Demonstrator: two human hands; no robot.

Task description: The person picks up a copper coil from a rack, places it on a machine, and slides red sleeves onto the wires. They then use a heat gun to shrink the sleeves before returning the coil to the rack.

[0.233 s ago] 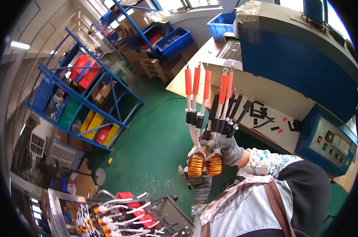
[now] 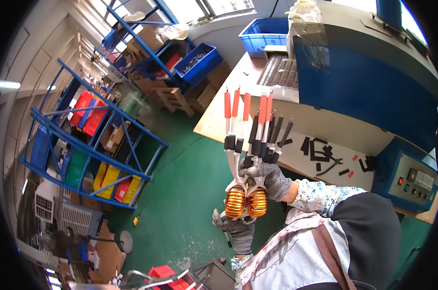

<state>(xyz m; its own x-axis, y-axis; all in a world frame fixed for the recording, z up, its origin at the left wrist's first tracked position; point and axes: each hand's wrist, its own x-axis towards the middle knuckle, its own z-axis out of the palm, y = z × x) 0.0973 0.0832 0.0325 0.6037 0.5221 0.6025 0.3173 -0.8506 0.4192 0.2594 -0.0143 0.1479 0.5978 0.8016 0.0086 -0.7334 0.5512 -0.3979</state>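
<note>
A: Changes since the earlier frame?
B: Whole view shifted; red sleeves (image 2: 236, 104) sit lower in the picture; stock of other wound coils, lower left, almost gone from view.

A: Grip? Clock centred on the right hand, 12 at the picture's top.
B: Right hand (image 2: 271, 180), grey glove: closed around the white leads (image 2: 232, 162), just above the coils. Left hand (image 2: 237, 230), grey glove: fingers curved, at 7 o'clock, beneath the coils; contact or hold, cannot tell.

A: Piece held?
B: Copper-wound coil pair (image 2: 235, 202), one: between 7 and 8 o'clock, between the hands; the right is nearer. Long axis of the assembly roughly 12 to 6, leads upward. Black sleeves (image 2: 277, 129), several, toward 12.

A: Surroundings?
B: Workbench (image 2: 219, 113), pale top: 11 o'clock. Pliers (image 2: 331, 166), among black offcuts: between 2 and 3. Blue control box (image 2: 398, 166): 3. Blue bin (image 2: 267, 37): 12. Blue shelf rack (image 2: 113, 161): between 9 and 10.
</note>
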